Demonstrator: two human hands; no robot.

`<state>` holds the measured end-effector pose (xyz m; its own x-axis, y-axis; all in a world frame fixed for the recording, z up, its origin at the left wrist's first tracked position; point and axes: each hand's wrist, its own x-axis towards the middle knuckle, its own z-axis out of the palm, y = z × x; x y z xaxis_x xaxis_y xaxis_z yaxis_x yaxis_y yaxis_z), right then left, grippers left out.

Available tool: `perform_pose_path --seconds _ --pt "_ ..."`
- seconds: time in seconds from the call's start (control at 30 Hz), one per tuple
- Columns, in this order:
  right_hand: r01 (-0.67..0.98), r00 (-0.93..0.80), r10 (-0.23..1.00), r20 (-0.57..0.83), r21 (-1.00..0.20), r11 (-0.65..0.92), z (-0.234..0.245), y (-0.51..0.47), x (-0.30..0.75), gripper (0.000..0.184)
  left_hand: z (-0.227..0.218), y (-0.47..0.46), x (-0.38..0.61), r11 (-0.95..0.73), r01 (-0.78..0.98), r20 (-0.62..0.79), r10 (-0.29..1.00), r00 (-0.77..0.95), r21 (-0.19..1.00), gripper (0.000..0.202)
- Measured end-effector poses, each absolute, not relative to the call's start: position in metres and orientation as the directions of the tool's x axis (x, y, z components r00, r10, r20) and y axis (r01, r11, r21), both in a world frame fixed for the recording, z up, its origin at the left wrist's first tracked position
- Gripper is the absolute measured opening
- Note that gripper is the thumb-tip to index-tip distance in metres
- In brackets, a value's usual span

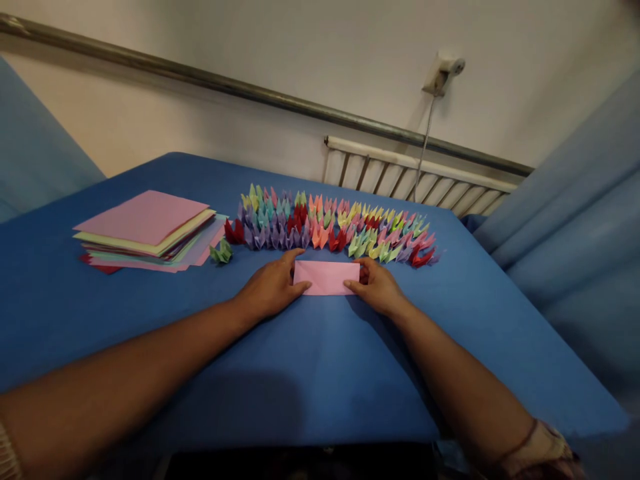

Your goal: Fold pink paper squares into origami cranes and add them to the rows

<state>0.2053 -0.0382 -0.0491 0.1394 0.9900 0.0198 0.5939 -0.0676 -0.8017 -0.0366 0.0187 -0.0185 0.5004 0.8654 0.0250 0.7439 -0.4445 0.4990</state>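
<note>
A pink sheet of origami paper [327,277], folded into a rectangle with faint creases, is held between my two hands over the blue-covered table. My left hand [270,285] grips its left end, thumb on the near face and the index finger at the top corner. At the right end, my right hand [379,287] pinches the paper with the thumb in front and the fingers curled behind. Just beyond the paper stand rows of folded paper cranes [320,230] in many colours. A single green crane [221,252] sits apart, left of my left hand.
To the left lies a stack of coloured paper squares [145,220], pink on top. Behind the blue table [250,393] are a radiator [380,170], a metal pipe [240,88] and a wall socket with a plug [443,72]. Blue curtains [585,220] hang at both sides.
</note>
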Motion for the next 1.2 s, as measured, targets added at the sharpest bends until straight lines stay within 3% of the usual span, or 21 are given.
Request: perform_pose_path --seconds 0.1,0.2,0.3,0.4,0.53,0.73,0.87,0.93,1.0,1.07,1.2 --pt "0.739 0.172 0.985 0.019 -0.663 -0.116 -0.049 -0.040 0.197 0.049 -0.021 0.019 -0.037 -0.518 0.739 0.089 0.839 0.536 0.431 0.071" --pt "0.861 0.164 0.982 0.093 -0.499 -0.096 -0.040 -0.047 0.187 0.062 -0.024 0.015 -0.036 -0.662 0.696 0.227 0.750 0.622 0.278 0.064" --pt "0.937 0.045 0.977 0.210 -0.348 0.031 -0.033 -0.056 0.174 0.061 -0.028 0.005 -0.034 -0.805 0.567 0.172 0.593 0.787 0.176 0.057" --pt "0.915 -0.202 0.970 0.134 -0.327 0.235 -0.033 -0.066 0.159 0.053 -0.031 -0.007 -0.033 -0.885 0.425 0.010 0.434 0.901 0.190 0.068" --pt "0.873 -0.326 0.945 0.032 -0.375 0.313 -0.037 -0.077 0.145 0.078 -0.032 -0.014 -0.033 -0.905 0.359 -0.033 0.361 0.932 0.227 0.083" --pt "0.927 -0.210 0.978 0.008 -0.316 0.201 -0.040 -0.078 0.147 0.083 -0.032 -0.010 -0.042 -0.863 0.466 -0.084 0.458 0.885 0.194 0.099" --pt "0.945 -0.104 0.994 0.040 -0.308 0.111 -0.039 -0.065 0.163 0.058 -0.029 -0.008 -0.045 -0.790 0.597 -0.121 0.585 0.802 0.137 0.100" --pt "0.955 0.015 0.995 0.100 -0.297 0.016 -0.039 -0.055 0.173 0.053 -0.028 -0.004 -0.044 -0.753 0.643 -0.101 0.635 0.766 0.137 0.094" --pt "0.958 0.094 0.985 0.146 -0.284 -0.050 -0.040 -0.047 0.182 0.058 -0.028 0.002 -0.042 -0.730 0.666 -0.054 0.667 0.743 0.154 0.082" --pt "0.953 0.107 0.980 0.167 -0.299 -0.053 -0.041 -0.041 0.187 0.061 -0.029 0.011 -0.041 -0.727 0.661 0.001 0.673 0.740 0.188 0.068" --pt "0.927 0.092 0.986 0.137 -0.374 -0.034 -0.041 -0.037 0.189 0.048 -0.035 0.027 -0.043 -0.738 0.616 0.131 0.664 0.736 0.276 0.055"
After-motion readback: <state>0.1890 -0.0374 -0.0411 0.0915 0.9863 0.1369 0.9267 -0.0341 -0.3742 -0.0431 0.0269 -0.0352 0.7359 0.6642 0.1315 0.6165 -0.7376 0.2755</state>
